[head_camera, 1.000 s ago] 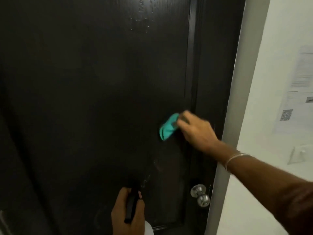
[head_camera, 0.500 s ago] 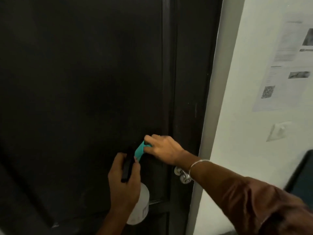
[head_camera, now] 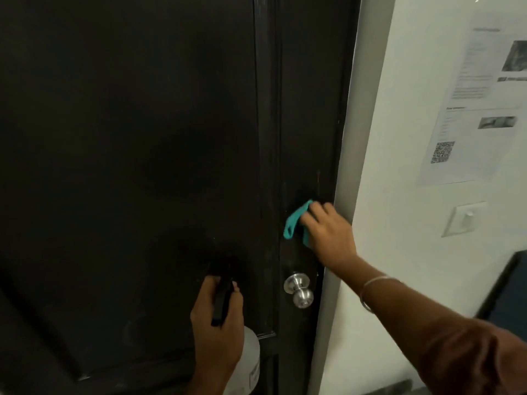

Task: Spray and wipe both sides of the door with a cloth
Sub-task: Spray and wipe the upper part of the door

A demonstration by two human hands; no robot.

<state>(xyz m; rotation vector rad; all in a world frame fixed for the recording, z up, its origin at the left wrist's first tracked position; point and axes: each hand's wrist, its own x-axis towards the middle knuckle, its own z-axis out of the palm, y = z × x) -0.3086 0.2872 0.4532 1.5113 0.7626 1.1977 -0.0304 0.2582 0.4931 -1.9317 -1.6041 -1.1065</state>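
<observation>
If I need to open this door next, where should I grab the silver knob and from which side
Judging by its shape, grip the round outer ball of the door knob, not the narrow neck behind it. Come straight at it from the front with the right hand, which holds the cloth just above; the left hand grips the spray bottle.

1. The door point(head_camera: 128, 138) is dark brown, almost black, with a raised vertical moulding between its wide panel and the narrower stile at its right edge; it is seen closed against a pale frame
2. The cloth point(head_camera: 293, 223) is teal and crumpled, and is pressed against the right stile of the door, above the round metal knob
3. The spray bottle point(head_camera: 248, 363) is pale and translucent with a black trigger head; it is held upright, close in front of the door's lower panel, left of the knob
</observation>
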